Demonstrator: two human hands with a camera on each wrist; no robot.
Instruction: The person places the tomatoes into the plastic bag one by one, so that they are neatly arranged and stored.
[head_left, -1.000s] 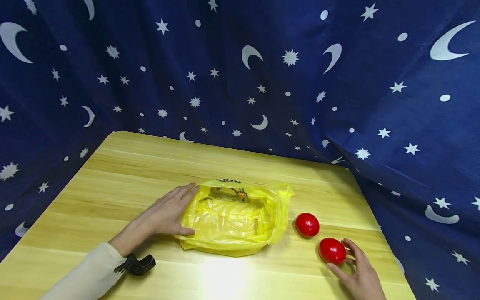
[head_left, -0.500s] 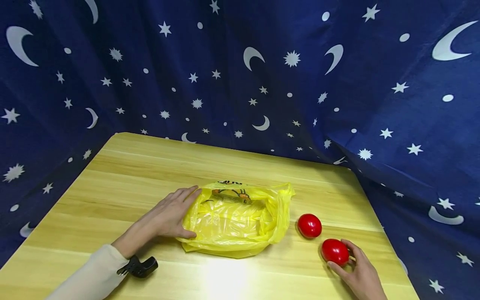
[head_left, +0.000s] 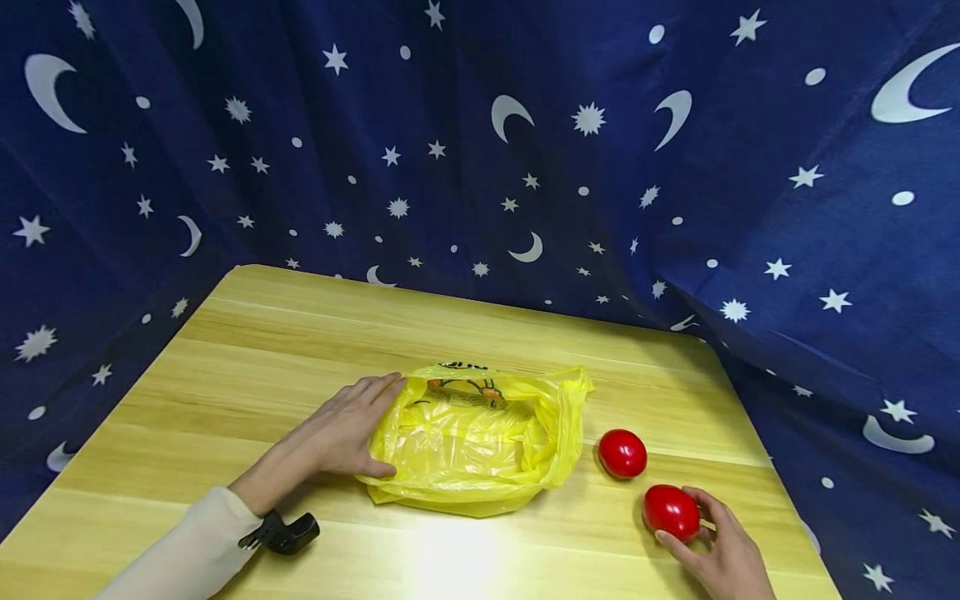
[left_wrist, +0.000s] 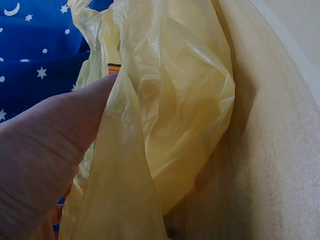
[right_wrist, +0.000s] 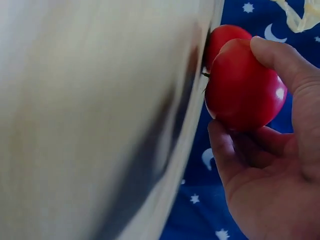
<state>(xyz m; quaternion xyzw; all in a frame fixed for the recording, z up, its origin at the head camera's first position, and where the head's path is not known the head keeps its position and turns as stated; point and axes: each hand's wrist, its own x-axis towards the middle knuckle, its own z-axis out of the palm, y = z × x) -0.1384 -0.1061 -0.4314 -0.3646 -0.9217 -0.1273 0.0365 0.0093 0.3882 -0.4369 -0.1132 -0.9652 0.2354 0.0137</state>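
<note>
A yellow plastic bag point(head_left: 465, 492) with a printed picture lies on the wooden table, its mouth spread wide and facing up. My left hand point(head_left: 341, 429) touches the bag's left side, fingers extended along the far rim and thumb at the near rim. In the left wrist view, the bag's film point(left_wrist: 165, 115) hides the thumb tip. My right hand point(head_left: 723, 542) holds a red tomato point(head_left: 671, 512) between thumb and fingers. Its small green stem shows on the table side in the right wrist view. A second red tomato point(head_left: 622, 454) sits just beyond it, right of the bag.
The light wooden table point(head_left: 315, 325) ends at the back against a dark blue curtain point(head_left: 450, 167) with moons and stars. A black strap device point(head_left: 281, 533) is worn on the left wrist. Glare shows on the table in front of the bag.
The right hand's fingers have closed in on the nearer tomato, which has shifted slightly toward me. The left hand stays at the bag, and the whole view has drifted a little.
</note>
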